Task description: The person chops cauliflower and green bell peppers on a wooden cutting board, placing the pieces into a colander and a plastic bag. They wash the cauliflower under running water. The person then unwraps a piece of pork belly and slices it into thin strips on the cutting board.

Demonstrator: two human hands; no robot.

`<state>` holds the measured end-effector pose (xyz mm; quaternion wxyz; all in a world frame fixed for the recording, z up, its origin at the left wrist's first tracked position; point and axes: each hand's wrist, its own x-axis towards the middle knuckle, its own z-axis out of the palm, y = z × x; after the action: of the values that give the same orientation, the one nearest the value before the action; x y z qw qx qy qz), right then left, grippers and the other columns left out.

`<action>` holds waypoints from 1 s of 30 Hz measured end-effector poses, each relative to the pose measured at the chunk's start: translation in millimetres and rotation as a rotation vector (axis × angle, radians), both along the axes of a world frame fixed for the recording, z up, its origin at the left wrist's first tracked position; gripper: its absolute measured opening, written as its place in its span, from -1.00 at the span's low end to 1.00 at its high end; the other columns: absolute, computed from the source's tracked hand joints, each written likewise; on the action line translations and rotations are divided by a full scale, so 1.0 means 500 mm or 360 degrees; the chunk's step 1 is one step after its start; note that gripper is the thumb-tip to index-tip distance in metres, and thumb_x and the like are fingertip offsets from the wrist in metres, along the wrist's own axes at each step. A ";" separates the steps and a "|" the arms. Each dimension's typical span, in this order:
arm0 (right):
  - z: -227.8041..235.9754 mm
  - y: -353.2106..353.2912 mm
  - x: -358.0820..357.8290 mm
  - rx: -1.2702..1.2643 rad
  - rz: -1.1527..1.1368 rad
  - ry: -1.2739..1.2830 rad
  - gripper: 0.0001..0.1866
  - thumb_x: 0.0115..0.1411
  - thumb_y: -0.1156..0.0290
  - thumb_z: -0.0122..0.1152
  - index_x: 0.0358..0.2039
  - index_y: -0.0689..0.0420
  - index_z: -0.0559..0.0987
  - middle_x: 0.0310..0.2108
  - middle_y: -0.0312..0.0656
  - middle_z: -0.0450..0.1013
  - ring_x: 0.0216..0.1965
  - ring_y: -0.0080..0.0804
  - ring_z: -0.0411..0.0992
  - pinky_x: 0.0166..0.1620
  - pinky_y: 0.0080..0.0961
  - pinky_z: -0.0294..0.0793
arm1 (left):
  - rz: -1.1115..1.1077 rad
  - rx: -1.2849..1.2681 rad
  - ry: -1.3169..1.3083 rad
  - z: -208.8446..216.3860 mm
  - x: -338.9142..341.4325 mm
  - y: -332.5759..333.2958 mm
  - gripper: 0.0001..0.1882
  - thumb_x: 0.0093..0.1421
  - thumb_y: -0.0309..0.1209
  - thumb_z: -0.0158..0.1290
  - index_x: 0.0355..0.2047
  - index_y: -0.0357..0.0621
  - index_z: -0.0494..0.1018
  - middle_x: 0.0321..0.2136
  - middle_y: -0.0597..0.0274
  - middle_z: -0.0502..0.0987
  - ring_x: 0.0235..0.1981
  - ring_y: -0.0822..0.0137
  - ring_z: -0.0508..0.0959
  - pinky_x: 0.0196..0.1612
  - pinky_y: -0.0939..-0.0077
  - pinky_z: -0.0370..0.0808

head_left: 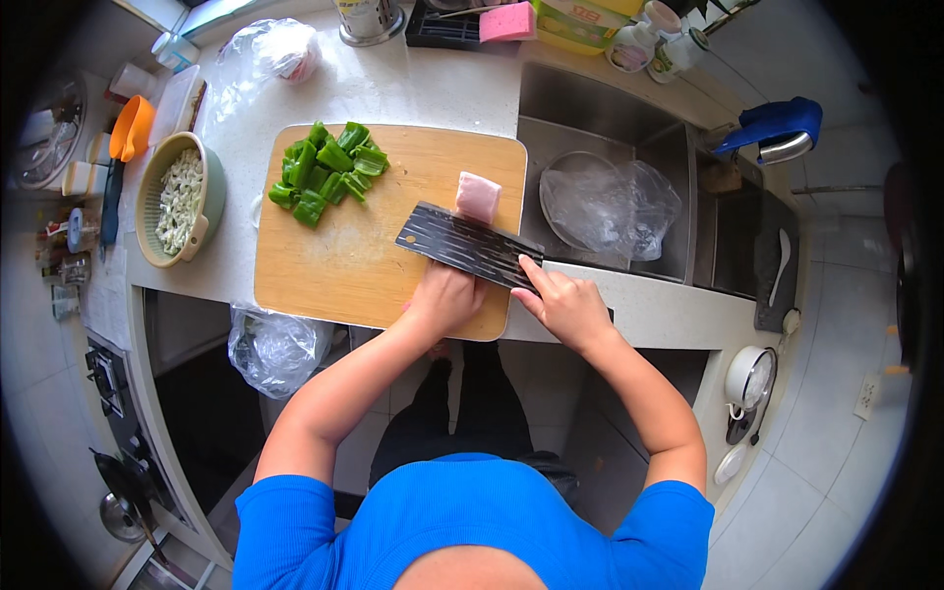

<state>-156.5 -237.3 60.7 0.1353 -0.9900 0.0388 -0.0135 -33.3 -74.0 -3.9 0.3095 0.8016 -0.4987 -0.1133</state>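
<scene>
A black cleaver (470,246) with pale flecks on its blade lies slantwise over the right part of a wooden cutting board (334,265). My right hand (565,303) grips it at the handle end, index finger stretched along the blade. Under the blade's near edge is my left hand (447,297), its fingertips hidden by the metal, so whether it holds anything does not show. Just beyond the blade sits a pale pink block of meat (479,197). Chopped green pepper pieces (329,172) are heaped at the board's far left.
Left of the board stands a green basket (208,197) of chopped pale food. To the right, a metal sink (610,93) holds a clear plastic bag (629,211). Another plastic bag (280,349) hangs at the counter's front edge. A pink sponge (507,23) rests at the back.
</scene>
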 end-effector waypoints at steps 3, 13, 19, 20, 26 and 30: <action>-0.038 -0.006 0.011 -0.0023 0.0017 -0.0139 -0.49 0.15 0.01 0.08 -0.04 0.13 0.46 -0.65 -0.18 0.42 -0.66 -0.31 0.45 -0.59 -0.44 0.45 | -0.0004 -0.0050 -0.0151 0.009 0.002 -0.009 -0.73 0.03 -0.39 0.03 -0.25 -0.23 0.48 -0.27 -0.05 0.49 -0.19 -0.03 0.47 -0.05 0.13 0.35; -0.046 0.001 0.046 -0.0136 0.0082 -0.0066 -0.47 0.15 0.02 0.08 0.00 0.13 0.45 -0.68 -0.19 0.39 -0.67 -0.32 0.43 -0.60 -0.47 0.43 | -0.0042 0.0068 -0.0117 -0.008 0.003 -0.006 -0.84 0.02 -0.43 0.01 -0.51 -0.30 0.48 -0.58 -0.09 0.50 -0.53 -0.04 0.53 -0.39 0.18 0.49; -0.060 0.019 0.087 -0.0099 0.0129 -0.0173 -0.48 0.14 0.02 0.09 -0.01 0.14 0.44 -0.67 -0.19 0.40 -0.67 -0.34 0.44 -0.59 -0.48 0.43 | -0.0023 0.0133 -0.0113 -0.003 -0.002 -0.012 -0.81 0.03 -0.41 -0.01 -0.59 -0.31 0.47 -0.64 -0.08 0.49 -0.60 -0.05 0.51 -0.45 0.14 0.48; -0.055 0.009 0.081 -0.0093 0.0134 -0.0179 -0.48 0.14 0.02 0.09 -0.01 0.14 0.44 -0.67 -0.19 0.40 -0.67 -0.34 0.44 -0.59 -0.48 0.43 | -0.0005 0.0132 -0.0139 -0.002 -0.001 -0.012 -0.80 0.03 -0.41 -0.01 -0.61 -0.31 0.47 -0.65 -0.07 0.49 -0.61 -0.06 0.51 -0.45 0.14 0.48; -0.053 -0.021 0.045 -0.0173 0.0136 -0.0093 -0.47 0.13 0.01 0.10 -0.02 0.14 0.46 -0.69 -0.21 0.38 -0.69 -0.36 0.42 -0.59 -0.50 0.43 | -0.0066 0.0282 -0.0156 -0.008 0.004 -0.005 -0.80 0.03 -0.41 0.00 -0.60 -0.31 0.47 -0.64 -0.08 0.49 -0.59 -0.04 0.52 -0.40 0.15 0.49; -0.078 0.016 0.117 -0.0164 0.0160 -0.0227 -0.47 0.14 -0.01 0.07 -0.04 0.14 0.47 -0.70 -0.19 0.39 -0.69 -0.34 0.43 -0.59 -0.49 0.43 | -0.0094 0.0044 -0.0214 0.001 0.006 -0.016 -0.82 0.02 -0.42 0.01 -0.53 -0.34 0.47 -0.59 -0.12 0.49 -0.54 -0.06 0.52 -0.36 0.15 0.48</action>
<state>-97.9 -229.1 21.7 0.0871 -0.9928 -0.0214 -0.0793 -30.2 -82.2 -3.6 0.2606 0.7966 -0.5403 -0.0753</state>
